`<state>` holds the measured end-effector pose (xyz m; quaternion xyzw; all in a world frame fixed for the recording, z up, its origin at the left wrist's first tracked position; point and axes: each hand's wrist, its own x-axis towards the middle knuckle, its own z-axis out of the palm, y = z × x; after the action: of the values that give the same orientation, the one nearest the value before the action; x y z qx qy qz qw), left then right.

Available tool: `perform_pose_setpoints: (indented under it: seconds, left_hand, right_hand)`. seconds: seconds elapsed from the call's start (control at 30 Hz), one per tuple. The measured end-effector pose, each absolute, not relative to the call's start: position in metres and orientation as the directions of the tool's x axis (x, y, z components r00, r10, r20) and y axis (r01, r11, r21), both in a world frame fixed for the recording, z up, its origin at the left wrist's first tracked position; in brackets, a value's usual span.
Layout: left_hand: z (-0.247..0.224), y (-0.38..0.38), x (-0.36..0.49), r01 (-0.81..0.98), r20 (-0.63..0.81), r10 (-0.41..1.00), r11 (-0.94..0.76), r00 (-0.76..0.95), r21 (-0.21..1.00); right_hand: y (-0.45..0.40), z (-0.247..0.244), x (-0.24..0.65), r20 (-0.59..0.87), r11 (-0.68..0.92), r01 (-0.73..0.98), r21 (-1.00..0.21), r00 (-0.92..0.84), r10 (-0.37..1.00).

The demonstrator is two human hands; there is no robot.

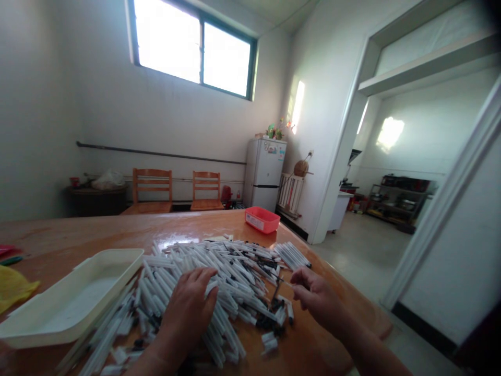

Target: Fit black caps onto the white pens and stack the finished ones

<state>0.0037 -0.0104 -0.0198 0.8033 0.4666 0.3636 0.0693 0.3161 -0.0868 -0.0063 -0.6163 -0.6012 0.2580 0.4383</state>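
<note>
A large heap of clear-white pen barrels (195, 261) with black tips and parts lies across the table. My left hand (190, 303) is over the near side of this heap, fingers curled. Between its thumb and forefinger shows the pale end of a pen barrel (212, 286); the rest of it is hidden. To the right of the heap, my right hand (313, 292) is closed in a pinch on a thin pen refill (282, 280), which points left toward the pile. Loose pen caps (270, 342), some white and some black, lie below and left of that hand.
A cream plastic tray (74, 297) stands left of the heap, and a red basket (261, 219) near the far edge. A neat row of barrels (293, 256) lies at the right. Yellow plastic (15, 289) is at far left. Two wooden chairs (152, 189) stand beyond the table (129, 230).
</note>
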Motion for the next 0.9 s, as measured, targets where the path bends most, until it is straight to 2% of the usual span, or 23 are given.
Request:
perform_pose_setpoints:
  seconds: [0.1,0.23,0.6,0.73,0.83,0.9]
  left_hand:
    - [-0.023,-0.013,0.011,0.732,0.518,0.75,-0.61,0.411,0.304]
    - [-0.03,-0.013,0.018,0.774,0.481,0.764,-0.586,0.429,0.24]
    - [-0.029,-0.01,0.014,0.736,0.509,0.75,-0.612,0.423,0.289]
    - [-0.025,-0.008,0.011,0.663,0.526,0.766,-0.614,0.369,0.428]
    - [-0.016,-0.009,0.009,0.525,0.467,0.84,-0.539,0.276,0.659]
    - [-0.007,-0.012,0.009,0.391,0.367,0.895,-0.443,0.254,0.807]
  right_hand:
    - [-0.092,-0.012,0.309,0.2,0.112,0.406,-0.907,0.181,0.963]
    - [-0.094,-0.023,0.3,0.213,0.153,0.288,-0.945,0.188,0.959]
    - [-0.087,-0.035,0.288,0.225,0.2,0.147,-0.969,0.176,0.958]
    - [-0.085,-0.032,0.284,0.239,0.217,0.128,-0.968,0.199,0.95]
    - [-0.085,-0.027,0.281,0.254,0.235,0.109,-0.966,0.212,0.944]
    - [-0.085,-0.025,0.278,0.257,0.243,0.092,-0.966,0.219,0.941]
